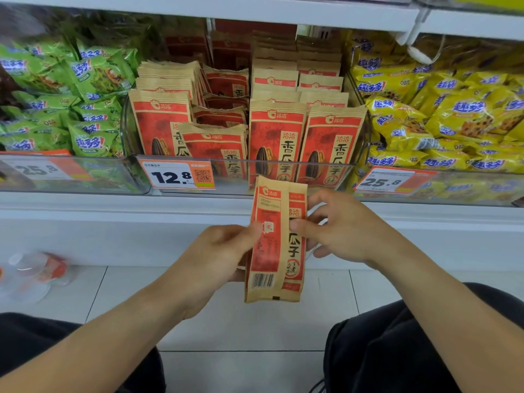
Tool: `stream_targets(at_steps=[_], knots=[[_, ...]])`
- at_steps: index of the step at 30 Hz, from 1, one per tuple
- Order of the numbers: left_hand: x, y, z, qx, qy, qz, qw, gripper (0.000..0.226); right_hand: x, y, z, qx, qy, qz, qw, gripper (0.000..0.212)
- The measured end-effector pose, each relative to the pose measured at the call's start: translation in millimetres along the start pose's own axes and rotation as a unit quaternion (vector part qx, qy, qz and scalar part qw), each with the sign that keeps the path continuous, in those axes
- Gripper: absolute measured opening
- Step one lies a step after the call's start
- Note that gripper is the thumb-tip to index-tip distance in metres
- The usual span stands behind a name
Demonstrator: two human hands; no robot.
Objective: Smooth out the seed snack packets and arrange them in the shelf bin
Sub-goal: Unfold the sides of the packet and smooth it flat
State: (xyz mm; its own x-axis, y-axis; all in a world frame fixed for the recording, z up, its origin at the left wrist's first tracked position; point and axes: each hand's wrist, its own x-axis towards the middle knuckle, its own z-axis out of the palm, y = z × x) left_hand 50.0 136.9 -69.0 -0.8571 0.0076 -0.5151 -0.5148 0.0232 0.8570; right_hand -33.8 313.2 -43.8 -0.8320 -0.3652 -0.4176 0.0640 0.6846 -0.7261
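At 9 o'clock in the view, a bin of green snack bags (71, 103) fills the left end of the shelf, with a blurred price tag (39, 169) on its front. Low at 8 o'clock, a crumpled clear wrapper (34, 272) lies on the floor tiles; what it is cannot be made out.

The left hand (224, 251) holds the left edge of the seed packet (276, 242), thumb on the face turned to the camera and fingers curled behind it. The packet is upright, at the centre of the view, in front of and below the shelf lip, apart from the shelf. It is folded lengthwise: the barcode side and part of the printed front both show. The right hand (343, 228) pinches the right edge, thumb in front, with the other fingers partly spread behind.

Directly at 12 o'clock stands the clear shelf bin (283, 177), holding upright rows of matching packets. The second column from the left is lower and looks disordered. The 12.8 price tag (178, 177) is clipped to the bin front.

At 3 o'clock, yellow snack bags (442, 114) fill the neighbouring bin.

Risks, as judged from here:
- The lengthwise fold may stay if the packet is shelved before it is flattened, so it would bulge.
- Pulling the edges apart too hard could strain the seam.
- Pushing into the low column could topple the leaning packets.

Hidden: the fingertips behind the packet, the bin's rear rows in shadow, and the lower parts of the front packets behind the bin wall and tag.
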Motion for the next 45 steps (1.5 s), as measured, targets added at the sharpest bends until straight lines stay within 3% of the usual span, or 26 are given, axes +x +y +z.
stream_targets(at_steps=[4, 11, 17, 22, 26, 30, 37, 45], knots=[[-1, -4, -4, 0.048, 0.034, 0.036, 0.998, 0.023, -1, 0, -2, 0.048, -0.010, -0.007, 0.999, 0.016], [1, -1, -10, 0.072, 0.069, 0.041, 0.994, 0.020, -2, -3, -5, 0.229, -0.003, -0.041, 0.972, 0.016], [3, -3, -6, 0.075, 0.103, 0.052, 0.990, 0.023, -1, -2, -4, 0.233, 0.004, -0.047, 0.971, 0.016], [1, -3, 0, 0.125, 0.153, 0.138, 0.971, 0.050, -8, -4, 10, 0.200, -0.041, -0.060, 0.977, 0.018], [0, -6, -3, 0.197, 0.139, 0.148, 0.959, 0.072, -12, -5, 19, 0.176, -0.063, -0.078, 0.979, 0.025], [3, -11, -3, 0.208, 0.129, 0.140, 0.960, 0.054, -12, -7, 17, 0.181, -0.065, -0.080, 0.978, 0.015], [8, -12, -2, 0.136, 0.110, 0.121, 0.977, 0.048, -10, -6, 18, 0.179, -0.062, -0.084, 0.978, 0.012], [-4, -5, 1, 0.137, 0.063, 0.167, 0.974, 0.081, -5, -4, 2, 0.223, 0.023, -0.099, 0.970, 0.013]])
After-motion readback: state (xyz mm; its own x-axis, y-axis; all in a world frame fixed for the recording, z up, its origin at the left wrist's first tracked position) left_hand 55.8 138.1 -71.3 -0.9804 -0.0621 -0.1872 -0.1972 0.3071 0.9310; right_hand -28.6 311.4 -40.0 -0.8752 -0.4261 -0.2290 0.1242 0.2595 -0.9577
